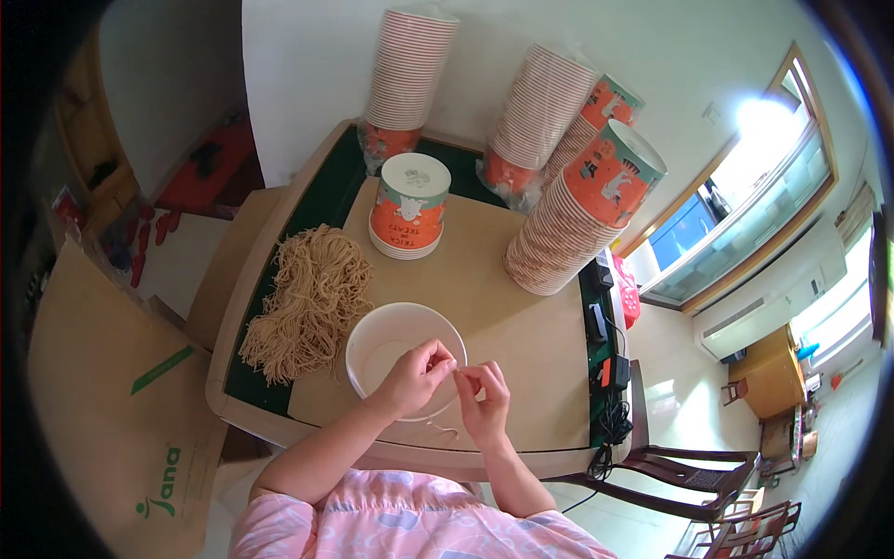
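- Pink patterned shirt (pixel 410 517) fills the lower edge, with both bare forearms reaching up from it over the table (pixel 279 410).
- Left hand (pixel 410 380) bends over the open bucket (pixel 377 337), thumb and fingertips pinched together near its right side.
- Right hand (pixel 484 402) pinches too, just outside the rim, its tips almost meeting the left's; between them is a thin bit, in all likelihood string (too small to make out fully).
- A loose strand (pixel 445 431) curls just below the bucket, near the table's front edge; whether it joins the bit in the fingers, I cannot tell.
- As for progress, this one bucket looks part-worked: fingers are busy at its rim, and I can see no finished knot or loop.
- Plenty seems left, judging by the big heap of string (pixel 307 303) lying loose beside the bucket, on its left.
- The open bucket stands upright, and what shows of its white inside holds nothing (the hands hide part).
- Behind it, a short stack (pixel 408 216) of orange and green buckets sits upside down; no string shows on it.
- At right, a tall stack (pixel 582 210) is nested upside down as well, with another partly hidden behind.
- Two more tall stacks, one at back left (pixel 410 79) and one at back centre (pixel 538 116), are nested open side up in clear plastic bags.
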Demonstrator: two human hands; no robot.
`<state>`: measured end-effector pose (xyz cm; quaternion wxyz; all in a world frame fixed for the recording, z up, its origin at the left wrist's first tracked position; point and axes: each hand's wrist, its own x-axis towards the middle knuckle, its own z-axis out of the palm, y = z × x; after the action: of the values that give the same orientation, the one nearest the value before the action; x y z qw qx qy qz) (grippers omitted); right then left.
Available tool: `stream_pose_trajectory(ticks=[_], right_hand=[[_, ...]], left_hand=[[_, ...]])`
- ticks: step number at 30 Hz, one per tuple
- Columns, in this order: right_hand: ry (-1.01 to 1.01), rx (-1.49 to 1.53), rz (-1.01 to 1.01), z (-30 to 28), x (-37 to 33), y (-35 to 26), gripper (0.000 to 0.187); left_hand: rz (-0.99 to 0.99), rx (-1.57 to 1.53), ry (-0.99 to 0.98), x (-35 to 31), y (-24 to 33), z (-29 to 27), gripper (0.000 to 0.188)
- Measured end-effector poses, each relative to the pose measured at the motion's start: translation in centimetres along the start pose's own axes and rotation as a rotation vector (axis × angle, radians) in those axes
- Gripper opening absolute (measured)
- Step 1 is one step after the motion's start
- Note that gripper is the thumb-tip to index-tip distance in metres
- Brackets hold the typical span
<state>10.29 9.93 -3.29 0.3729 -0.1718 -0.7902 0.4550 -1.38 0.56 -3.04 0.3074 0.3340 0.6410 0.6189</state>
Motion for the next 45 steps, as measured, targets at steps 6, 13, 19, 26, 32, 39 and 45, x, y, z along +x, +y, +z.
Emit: stream_pose_trajectory(ticks=[6, 13, 19, 26, 32, 39, 45], right_hand=[[-0.021, -0.059, -0.048, -0.3, 0.2, -0.1, 0.006], [-0.062, -0.061, -0.059, -0.6, 0.3, -0.1, 0.004], [-0.055, -0.027, -0.008, -0.7, 0.2, 0.3, 0.007], [-0.028, -0.025, -0.059, -1.1, 1.4, -1.5, 0.01], [0.002, 0.014, -0.015, -1.5, 1.6, -0.7, 0.011], [-0.035, -0.048, -0.08, -1.9, 1.1, -0.2, 0.011], [-0.035, -0.01, -0.027, -1.9, 0.8, 0.0, 0.008]], left_hand=[[0.199, 0.275, 0.165, -0.6, 2.0, 0.6, 0.009], [0.268, 0.451, 0.209, -0.9, 2.5, 0.9, 0.009], [0.272, 0.446, 0.172, -0.8, 3.1, 0.6, 0.009], [0.225, 0.374, 0.117, -1.4, 4.6, 0.8, 0.009], [0.175, 0.397, 0.072, -1.7, 5.6, 0.3, 0.011], [0.109, 0.246, -0.053, -1.5, 5.1, -0.4, 0.015], [0.125, 0.026, -0.06, -1.3, 4.7, -0.5, 0.014]])
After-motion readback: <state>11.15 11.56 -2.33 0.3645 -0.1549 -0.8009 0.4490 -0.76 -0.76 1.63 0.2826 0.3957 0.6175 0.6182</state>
